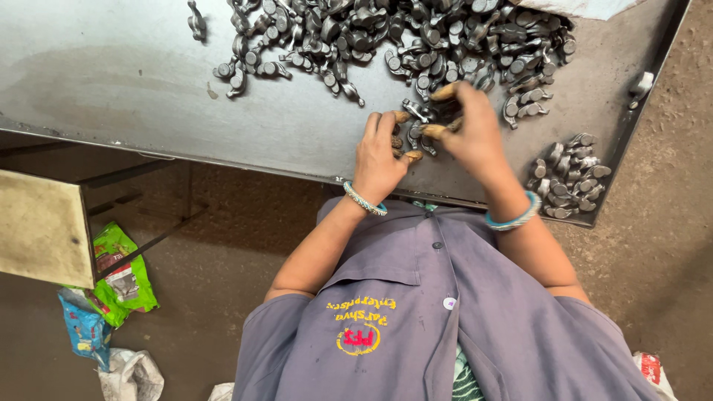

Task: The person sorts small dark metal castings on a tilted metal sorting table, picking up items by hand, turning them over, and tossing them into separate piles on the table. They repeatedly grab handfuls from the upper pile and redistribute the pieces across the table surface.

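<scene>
My left hand [379,154] rests on the grey metal table [134,89], its fingers curled around a few small grey metal parts [399,142]. My right hand [474,132] is right beside it, with thumb and forefinger pinching one small metal part [417,111] from the edge of a big heap of the same parts [416,37]. Both fingertips look stained orange-brown. A beaded bangle sits on my left wrist and a teal one on my right.
A smaller pile of the metal parts [570,177] lies at the table's near right corner, with one loose part [642,83] by the raised rim. On the floor to the left are a wooden board [41,226], green and blue wrappers [119,275] and a white bag [134,375].
</scene>
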The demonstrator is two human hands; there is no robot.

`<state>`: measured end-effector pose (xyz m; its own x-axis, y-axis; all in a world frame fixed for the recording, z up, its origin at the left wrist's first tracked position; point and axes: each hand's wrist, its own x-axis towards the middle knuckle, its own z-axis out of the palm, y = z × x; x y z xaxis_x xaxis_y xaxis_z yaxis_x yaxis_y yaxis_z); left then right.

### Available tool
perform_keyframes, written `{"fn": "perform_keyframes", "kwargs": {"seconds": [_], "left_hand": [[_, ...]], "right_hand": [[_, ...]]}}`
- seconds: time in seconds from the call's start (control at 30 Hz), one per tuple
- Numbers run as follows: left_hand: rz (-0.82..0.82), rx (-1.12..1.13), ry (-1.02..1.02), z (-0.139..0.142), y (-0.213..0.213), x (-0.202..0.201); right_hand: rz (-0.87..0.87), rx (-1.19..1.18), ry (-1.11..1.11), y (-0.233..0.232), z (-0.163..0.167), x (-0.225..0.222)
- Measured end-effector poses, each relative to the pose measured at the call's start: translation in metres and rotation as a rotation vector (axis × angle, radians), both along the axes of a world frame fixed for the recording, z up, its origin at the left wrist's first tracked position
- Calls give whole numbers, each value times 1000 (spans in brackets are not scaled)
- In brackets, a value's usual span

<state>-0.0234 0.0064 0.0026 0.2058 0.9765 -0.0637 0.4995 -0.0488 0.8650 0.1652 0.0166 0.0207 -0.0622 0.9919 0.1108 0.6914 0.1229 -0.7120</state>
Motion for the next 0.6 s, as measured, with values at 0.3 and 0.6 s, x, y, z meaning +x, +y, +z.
{"fn": "perform_keyframes", "kwargs": {"seconds": [0.3,0.6], "left_hand": [[-2,-10,-33,-9,-2,3],[-122,29,-246,-15,1,17]], "right_hand": [[-194,-381,254,-5,-23,10],[-151,-289,1256,-42,-30,50]]}}
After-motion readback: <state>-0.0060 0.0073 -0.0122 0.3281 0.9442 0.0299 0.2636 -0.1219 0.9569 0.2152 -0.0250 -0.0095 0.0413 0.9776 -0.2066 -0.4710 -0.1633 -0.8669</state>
